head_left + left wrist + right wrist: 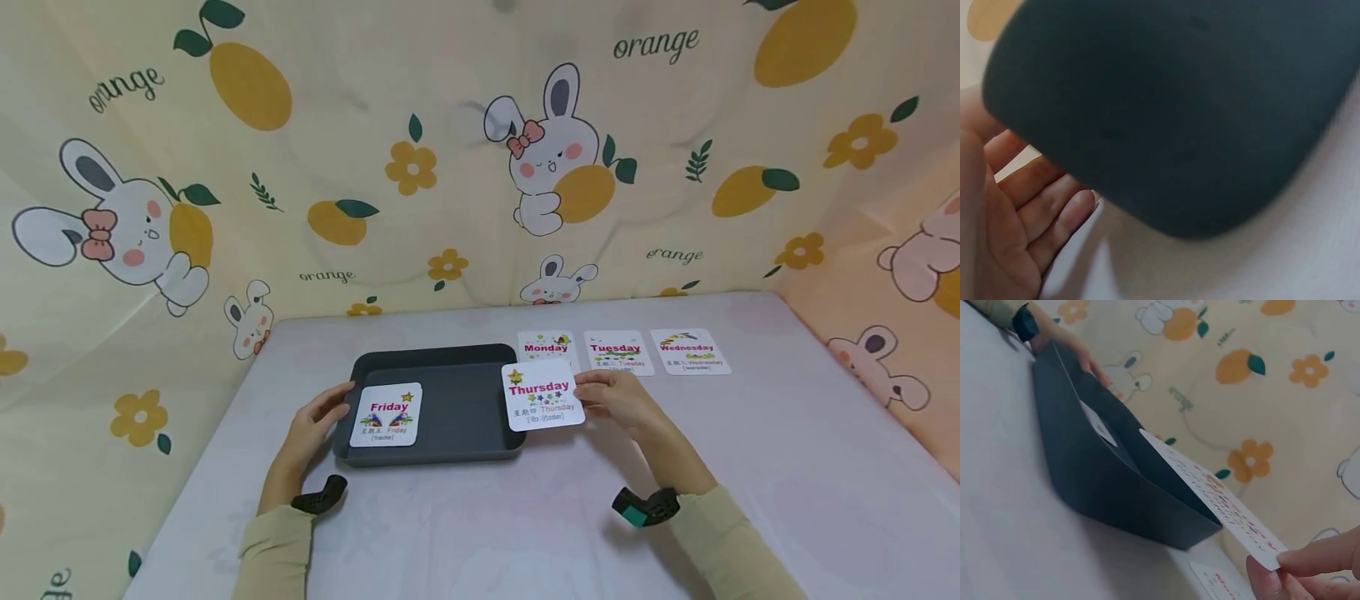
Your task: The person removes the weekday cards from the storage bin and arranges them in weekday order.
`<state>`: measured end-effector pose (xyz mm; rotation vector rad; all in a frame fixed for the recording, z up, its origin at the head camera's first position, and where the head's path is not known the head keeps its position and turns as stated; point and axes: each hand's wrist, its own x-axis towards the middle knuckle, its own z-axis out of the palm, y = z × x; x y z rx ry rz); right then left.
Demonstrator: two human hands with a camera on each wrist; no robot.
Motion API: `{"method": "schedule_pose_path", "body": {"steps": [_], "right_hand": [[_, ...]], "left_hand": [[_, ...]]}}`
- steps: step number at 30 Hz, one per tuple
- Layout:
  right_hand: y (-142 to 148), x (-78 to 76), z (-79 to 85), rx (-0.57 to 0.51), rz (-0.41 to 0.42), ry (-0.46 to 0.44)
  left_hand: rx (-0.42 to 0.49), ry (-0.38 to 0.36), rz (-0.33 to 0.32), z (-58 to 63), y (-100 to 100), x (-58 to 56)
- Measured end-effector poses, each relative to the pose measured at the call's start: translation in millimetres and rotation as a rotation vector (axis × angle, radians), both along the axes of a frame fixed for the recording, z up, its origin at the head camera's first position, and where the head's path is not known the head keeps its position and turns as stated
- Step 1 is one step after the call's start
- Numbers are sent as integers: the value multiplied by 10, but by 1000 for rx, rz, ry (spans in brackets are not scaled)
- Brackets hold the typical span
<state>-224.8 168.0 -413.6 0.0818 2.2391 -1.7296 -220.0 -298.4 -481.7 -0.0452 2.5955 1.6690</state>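
Note:
My left hand [307,435] holds the dark grey tray [459,417] by its left side, with fingers at the rim. The left wrist view shows the tray's dark outer surface [1172,119] and the fingers along its edge. Inside the tray, at its left end, lies the Friday card [387,417]. Between thumb and fingers, my right hand [618,404] pinches the right edge of the Thursday card [543,398]. That card is held over the tray's right end and tilts in the right wrist view, just above the tray's rim [1175,506].
Behind the right hand, the Monday card [536,343], Tuesday card [617,350] and Wednesday card [687,350] lie in a row on the white table [465,533]. The Thursday card overlaps Monday's lower part in the head view. A rabbit-and-orange patterned cloth [450,125] stands behind the table.

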Motion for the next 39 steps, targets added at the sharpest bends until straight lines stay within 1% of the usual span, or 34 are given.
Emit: {"method": "schedule_pose_path", "body": {"steps": [4, 8, 13, 17, 24, 30, 35, 39], "right_hand": [[65, -17, 8, 5, 4, -27], [131, -35, 13, 14, -3, -52], [205, -54, 19, 10, -13, -75], [247, -78, 2, 8, -16, -96], [284, -120, -68, -30, -20, -139], [306, -141, -152, 4, -23, -186], [333, -141, -207, 19, -1, -195], [340, -134, -234, -1, 19, -204]], "left_hand": [[-7, 4, 2, 5, 6, 17], [10, -15, 15, 10, 8, 30], [23, -19, 10, 12, 3, 40], [10, -14, 8, 11, 1, 41], [-22, -3, 9, -3, 0, 16], [-35, 0, 6, -6, 0, 0], [-36, -5, 15, 8, 23, -5], [-42, -5, 22, 9, 28, -10]]}}
